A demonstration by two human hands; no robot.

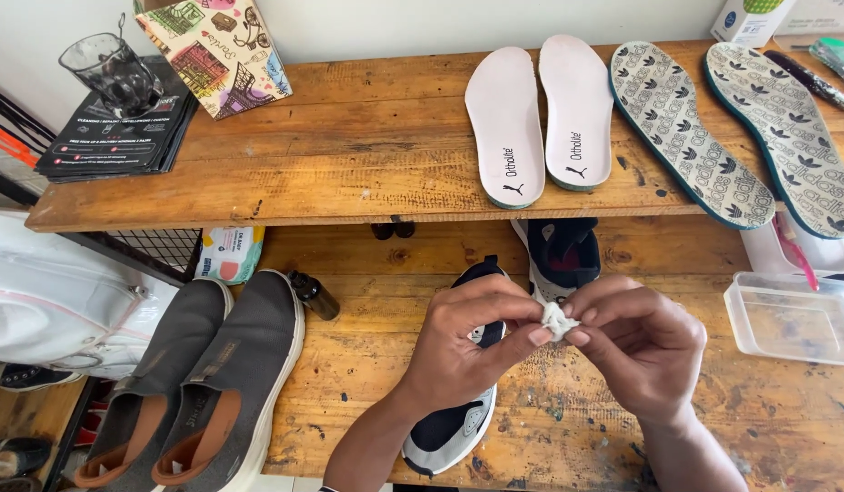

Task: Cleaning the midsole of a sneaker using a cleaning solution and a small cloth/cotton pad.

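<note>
Insoles: four removed (505, 123), laid on shelf. Sneakers (458, 419) uncleaned on bench. Left hand (468, 342), right hand (636, 342): both pinching small white wad (557, 319).

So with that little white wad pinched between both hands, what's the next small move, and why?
Probably lower the white wad onto the dark sneaker lying right beneath. Both the left hand and right hand pinch it just above the shoe, and nothing else is as close.

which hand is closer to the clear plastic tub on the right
Right. The right hand sits just left of the clear plastic tub; the left hand lies farther left, beyond the white wad.
</note>
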